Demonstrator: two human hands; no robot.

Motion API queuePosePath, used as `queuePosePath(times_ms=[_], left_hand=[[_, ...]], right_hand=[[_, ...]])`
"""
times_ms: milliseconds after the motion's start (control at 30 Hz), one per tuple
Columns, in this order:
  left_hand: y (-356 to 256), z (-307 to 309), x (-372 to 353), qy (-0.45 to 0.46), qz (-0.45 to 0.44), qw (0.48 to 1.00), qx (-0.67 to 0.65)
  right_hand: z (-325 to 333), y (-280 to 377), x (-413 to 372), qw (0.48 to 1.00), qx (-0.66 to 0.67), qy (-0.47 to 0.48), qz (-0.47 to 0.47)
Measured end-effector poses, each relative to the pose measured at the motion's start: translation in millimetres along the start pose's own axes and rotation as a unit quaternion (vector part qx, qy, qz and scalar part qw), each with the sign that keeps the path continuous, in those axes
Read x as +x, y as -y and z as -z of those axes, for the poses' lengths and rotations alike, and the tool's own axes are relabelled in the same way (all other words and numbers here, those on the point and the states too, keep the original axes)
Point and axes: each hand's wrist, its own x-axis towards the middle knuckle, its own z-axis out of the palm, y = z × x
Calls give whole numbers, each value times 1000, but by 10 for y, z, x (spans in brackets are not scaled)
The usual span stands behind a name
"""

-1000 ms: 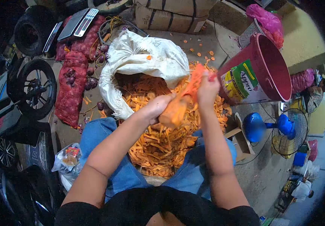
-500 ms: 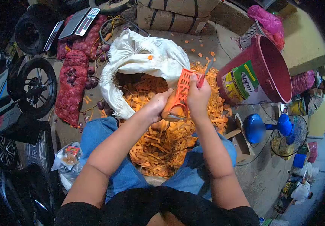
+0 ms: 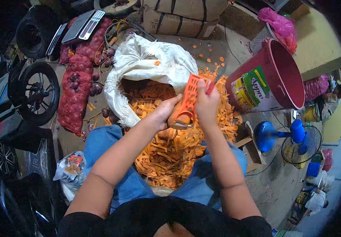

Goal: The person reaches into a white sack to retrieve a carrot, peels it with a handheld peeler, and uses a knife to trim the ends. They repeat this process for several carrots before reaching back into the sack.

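Note:
My left hand (image 3: 165, 112) is closed around a carrot (image 3: 177, 119), whose near end pokes out under the peeler. An orange plastic peeler (image 3: 189, 94) with a slotted handle lies along the carrot, its metal blade at the near end. My right hand (image 3: 207, 102) grips that peeler, together with a red-handled knife (image 3: 210, 87) whose blade points away from me. Beneath both hands spreads a big heap of carrot peelings (image 3: 158, 158). The white woven sack (image 3: 154, 59) lies open behind it, with more orange pieces in its mouth.
A maroon bucket (image 3: 289, 71) lies tilted at the right, near a blue fan (image 3: 297, 134) and a cardboard box (image 3: 253, 152). Red net bags of onions (image 3: 75, 94) lie at the left beside a motorcycle wheel (image 3: 40, 87). Wrapped cartons (image 3: 182, 23) stand at the back.
The peeler and my right hand have shifted slightly left and toward me along the carrot. My left hand keeps its hold with little movement.

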Motion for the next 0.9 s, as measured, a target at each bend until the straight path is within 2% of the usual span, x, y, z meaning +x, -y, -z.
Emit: queuePosePath(times_ms=[67,100,167,200,233,300,333,400,433,500,567,600,667,700,767,833,867,900], left_hand=[[1,11,-15,-22,-7,996,91],[1,-1,-32,-22,-7,996,91],[3,-58,-77,-13,36,980,197],[28,-81,-94,-12,36,980,197],[54,-102,-114,-5,45,982,182],[61,-144,-148,1,52,987,150],[40,-120,-131,2,51,987,150],[-14,-7,-35,-3,53,996,70],[-28,16,21,-3,38,999,33],[-61,-6,16,10,27,1000,11],[-24,35,88,0,-9,1000,-7],[-4,30,84,0,-8,1000,-8],[45,6,47,-24,0,995,94],[-9,-167,-82,-72,5,984,161],[51,-138,-78,-64,20,982,179],[43,-130,-117,-35,51,979,192],[25,-116,-122,-35,50,979,194],[6,-99,-118,-29,45,988,144]], right_hand=[[-19,-128,-10,1000,-23,15,7],[7,-216,57,999,-34,-14,11],[140,-295,276,995,-44,-90,10],[244,-320,397,990,-41,-136,5],[350,-332,480,990,-41,-138,5],[488,-327,573,967,-101,-176,-156],[466,-328,567,967,-101,-176,-154],[333,-319,497,986,72,-153,-13],[274,-192,358,995,21,-93,-12],[106,28,134,999,12,-36,-35],[-17,-51,14,999,23,-3,26],[-16,-85,15,999,22,-2,25],[2,-156,68,998,-41,-41,20],[68,-245,169,995,-60,-66,32],[250,-322,424,981,-71,-167,65],[503,-787,715,944,-178,-273,48],[503,-747,711,944,-177,-274,48],[513,-661,700,962,-93,-256,-22]])
